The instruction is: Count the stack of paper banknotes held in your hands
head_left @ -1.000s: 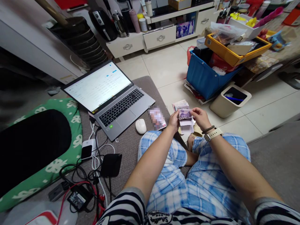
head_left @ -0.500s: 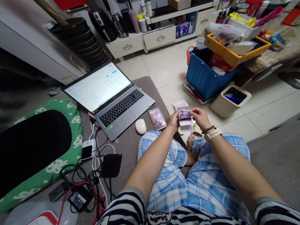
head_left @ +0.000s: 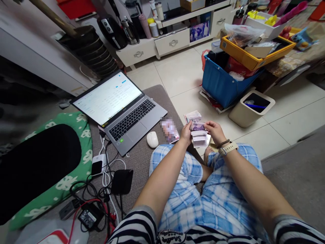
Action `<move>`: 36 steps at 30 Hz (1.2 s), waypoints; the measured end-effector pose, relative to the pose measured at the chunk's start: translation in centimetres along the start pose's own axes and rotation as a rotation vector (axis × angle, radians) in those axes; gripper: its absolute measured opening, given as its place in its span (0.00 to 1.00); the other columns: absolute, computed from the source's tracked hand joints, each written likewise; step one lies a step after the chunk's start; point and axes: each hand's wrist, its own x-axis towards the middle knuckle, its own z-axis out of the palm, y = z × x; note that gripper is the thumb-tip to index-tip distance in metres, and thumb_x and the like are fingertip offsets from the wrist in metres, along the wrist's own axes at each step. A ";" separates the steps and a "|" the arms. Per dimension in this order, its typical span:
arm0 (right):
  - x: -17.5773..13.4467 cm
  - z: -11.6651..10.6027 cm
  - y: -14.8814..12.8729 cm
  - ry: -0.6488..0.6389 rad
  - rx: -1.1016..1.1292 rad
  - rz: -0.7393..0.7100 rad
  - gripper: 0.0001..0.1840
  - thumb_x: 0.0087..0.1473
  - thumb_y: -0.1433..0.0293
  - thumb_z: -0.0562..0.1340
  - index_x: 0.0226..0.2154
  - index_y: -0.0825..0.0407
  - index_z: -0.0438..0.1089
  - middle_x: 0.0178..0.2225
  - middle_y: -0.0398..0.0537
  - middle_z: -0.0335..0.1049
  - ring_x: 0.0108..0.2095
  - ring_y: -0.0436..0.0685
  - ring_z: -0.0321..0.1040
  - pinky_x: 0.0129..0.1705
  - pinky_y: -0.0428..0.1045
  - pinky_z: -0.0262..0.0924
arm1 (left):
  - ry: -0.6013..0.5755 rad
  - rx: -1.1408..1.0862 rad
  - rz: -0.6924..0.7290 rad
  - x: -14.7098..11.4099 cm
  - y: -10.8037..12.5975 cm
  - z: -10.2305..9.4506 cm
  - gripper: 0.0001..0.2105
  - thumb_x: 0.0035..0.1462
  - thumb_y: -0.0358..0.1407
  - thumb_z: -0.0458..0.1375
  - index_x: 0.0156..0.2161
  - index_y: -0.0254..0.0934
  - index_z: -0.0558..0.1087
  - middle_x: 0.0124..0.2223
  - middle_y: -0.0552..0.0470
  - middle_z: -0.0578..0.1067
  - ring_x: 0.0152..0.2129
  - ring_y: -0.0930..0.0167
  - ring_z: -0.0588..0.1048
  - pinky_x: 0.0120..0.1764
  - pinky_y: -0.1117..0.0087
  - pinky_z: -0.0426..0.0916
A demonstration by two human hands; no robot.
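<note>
In front of my knees I hold a stack of banknotes (head_left: 198, 126), the top one purple. My left hand (head_left: 187, 133) grips the stack at its left side, thumb on top. My right hand (head_left: 214, 131), with a watch and a bracelet at the wrist, pinches the right edge of the purple note. More notes fan out above the fingers, and the lower ends of the notes hang below them. A phone (head_left: 174, 134) lies on the sofa left of my left hand, its screen blurred out. Beside it sits a white mouse (head_left: 152, 139).
An open laptop (head_left: 132, 126) stands on the grey sofa at left. Tangled cables, an adapter (head_left: 90, 216) and a green cushion (head_left: 68, 182) lie nearer. Beyond my hands are a beige bin (head_left: 238, 113), a blue container (head_left: 220, 83) and a yellow box (head_left: 256, 62). A white cabinet (head_left: 143, 51) lines the back.
Both hands and the notes have shifted slightly left and down in view. The purple top note lies flatter and shows more of its face. The camera view has turned a little.
</note>
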 end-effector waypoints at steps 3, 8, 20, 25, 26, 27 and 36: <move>0.0 0.5 0.4 -0.003 0.044 -0.001 0.27 0.38 0.45 0.76 0.26 0.46 0.69 0.22 0.39 0.65 0.24 0.52 0.59 0.28 0.50 0.56 | 0.013 -0.003 -0.005 0.6 0.0 -0.5 0.16 0.59 0.44 0.76 0.43 0.35 0.81 0.42 0.42 0.89 0.48 0.54 0.88 0.57 0.55 0.80; 0.9 0.8 0.7 -0.038 0.067 0.054 0.30 0.45 0.37 0.70 0.26 0.45 0.69 0.21 0.44 0.72 0.23 0.54 0.62 0.26 0.50 0.57 | 0.098 0.013 0.033 1.7 -0.1 -1.1 0.11 0.60 0.40 0.73 0.42 0.36 0.81 0.39 0.43 0.88 0.47 0.54 0.89 0.57 0.55 0.80; 1.7 1.6 1.8 0.133 -0.313 0.116 0.24 0.42 0.65 0.78 0.36 0.44 0.66 0.31 0.39 0.73 0.36 0.60 0.75 0.39 0.51 0.64 | 0.135 0.098 0.048 2.6 0.3 -2.1 0.17 0.57 0.39 0.74 0.48 0.32 0.81 0.42 0.39 0.89 0.45 0.52 0.90 0.54 0.52 0.83; 1.7 2.1 1.3 0.107 -0.309 0.118 0.19 0.45 0.69 0.76 0.33 0.44 0.66 0.34 0.44 0.77 0.39 0.63 0.78 0.43 0.53 0.66 | 0.138 0.125 0.074 2.5 0.7 -2.0 0.15 0.57 0.37 0.74 0.47 0.31 0.82 0.41 0.38 0.89 0.45 0.50 0.90 0.52 0.51 0.84; 1.7 2.1 1.3 0.107 -0.303 0.112 0.18 0.45 0.70 0.75 0.33 0.44 0.66 0.34 0.45 0.77 0.39 0.63 0.78 0.43 0.54 0.66 | 0.136 0.130 0.078 2.4 0.8 -1.9 0.15 0.57 0.37 0.74 0.47 0.31 0.82 0.41 0.37 0.89 0.45 0.50 0.90 0.52 0.51 0.84; 1.7 2.1 1.2 0.108 -0.298 0.105 0.17 0.45 0.70 0.74 0.33 0.45 0.66 0.35 0.45 0.78 0.40 0.64 0.78 0.44 0.54 0.67 | 0.134 0.134 0.080 2.4 0.8 -1.9 0.15 0.58 0.37 0.74 0.47 0.32 0.82 0.42 0.37 0.89 0.45 0.49 0.90 0.52 0.51 0.84; 0.4 2.1 0.8 0.146 -0.163 -0.056 0.16 0.42 0.65 0.74 0.33 0.45 0.70 0.37 0.47 0.80 0.38 0.63 0.77 0.41 0.54 0.72 | 0.115 0.109 0.037 1.5 1.1 -1.4 0.22 0.61 0.40 0.73 0.57 0.30 0.81 0.45 0.37 0.89 0.42 0.51 0.90 0.50 0.51 0.85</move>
